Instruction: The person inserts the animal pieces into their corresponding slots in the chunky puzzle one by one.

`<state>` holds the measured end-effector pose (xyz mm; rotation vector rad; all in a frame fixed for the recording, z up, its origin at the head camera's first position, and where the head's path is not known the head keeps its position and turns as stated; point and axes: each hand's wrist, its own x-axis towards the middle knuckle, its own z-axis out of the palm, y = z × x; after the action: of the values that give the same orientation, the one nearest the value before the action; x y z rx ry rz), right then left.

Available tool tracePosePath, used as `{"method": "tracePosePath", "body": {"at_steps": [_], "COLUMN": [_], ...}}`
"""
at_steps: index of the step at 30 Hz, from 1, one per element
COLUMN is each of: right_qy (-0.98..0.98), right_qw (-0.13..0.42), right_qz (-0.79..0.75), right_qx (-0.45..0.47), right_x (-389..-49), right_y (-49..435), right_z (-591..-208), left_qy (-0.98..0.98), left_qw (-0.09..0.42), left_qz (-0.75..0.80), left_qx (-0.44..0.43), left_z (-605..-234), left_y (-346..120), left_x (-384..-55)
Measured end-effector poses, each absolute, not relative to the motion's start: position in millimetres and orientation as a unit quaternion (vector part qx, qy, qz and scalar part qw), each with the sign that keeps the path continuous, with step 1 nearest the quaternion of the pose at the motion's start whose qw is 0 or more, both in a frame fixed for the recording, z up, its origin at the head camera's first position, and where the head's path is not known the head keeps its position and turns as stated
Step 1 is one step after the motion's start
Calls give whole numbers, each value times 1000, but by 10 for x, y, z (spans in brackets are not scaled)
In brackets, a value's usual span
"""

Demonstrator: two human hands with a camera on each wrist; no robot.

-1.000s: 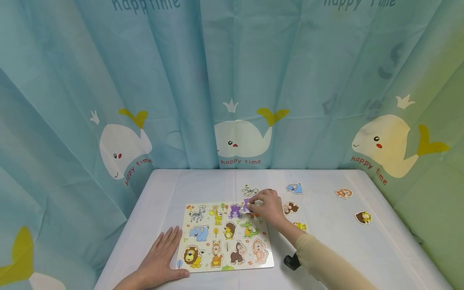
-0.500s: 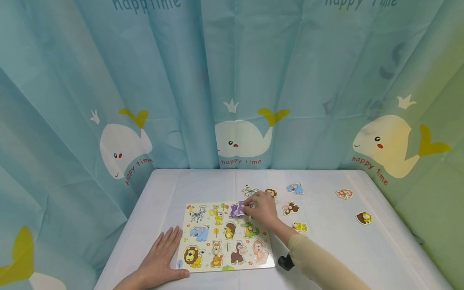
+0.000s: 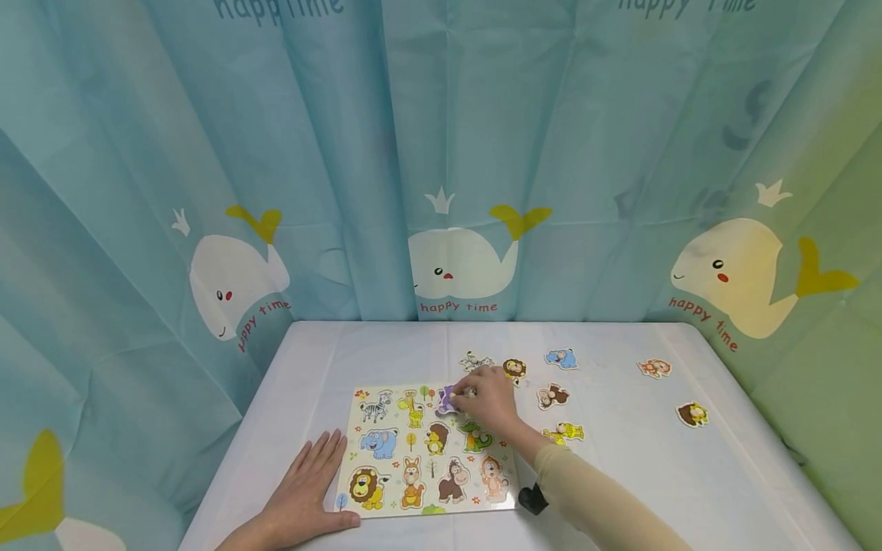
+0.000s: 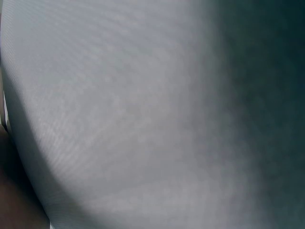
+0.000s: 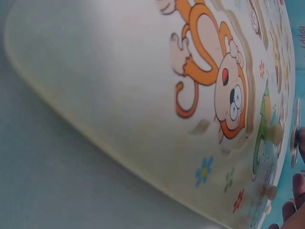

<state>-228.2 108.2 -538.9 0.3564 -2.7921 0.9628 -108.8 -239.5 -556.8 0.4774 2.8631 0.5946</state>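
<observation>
My right hand (image 3: 491, 396) pinches a purple animal puzzle piece (image 3: 445, 399) over the purple animal picture in the back row of the puzzle board (image 3: 474, 476). In the right wrist view, a thin piece (image 5: 295, 136) shows edge-on between the fingertips, above the board. Under the hand, the board's back right corner is partly hidden. A wooden knob (image 5: 273, 134) stands on the crocodile (image 5: 261, 138). My left hand (image 3: 306, 482) lies flat at the board's left side, thumb at its front left corner. The left wrist view is mostly blurred cloth, with skin at the lower left.
Loose pieces lie behind and right of the board: zebra (image 3: 475, 361), lion (image 3: 514, 369), elephant (image 3: 561, 358), brown animal (image 3: 553, 396), giraffe (image 3: 570, 431), monkey (image 3: 653, 368) and hedgehog (image 3: 692, 414). A blue whale-print curtain (image 3: 344, 268) hangs behind the white table (image 3: 620, 474).
My right hand has moved left with the purple piece, which now covers the matching picture. The lion and giraffe pieces have come out from behind the hand and arm. The left hand stays put.
</observation>
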Motion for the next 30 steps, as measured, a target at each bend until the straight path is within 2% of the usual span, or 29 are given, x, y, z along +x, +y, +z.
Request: {"method": "tracePosePath", "body": {"at_steps": [30], "right_qy": [-948], "right_qw": [88], "right_qz": [279], "right_qx": [121], "right_x": [-2312], "right_y": [965], "right_z": [-5477], "left_qy": [964], "left_qw": [88], "left_qz": [196], "left_qx": [156], "left_z": [-5547], "left_y": [-2382], "left_x": [-1084]}}
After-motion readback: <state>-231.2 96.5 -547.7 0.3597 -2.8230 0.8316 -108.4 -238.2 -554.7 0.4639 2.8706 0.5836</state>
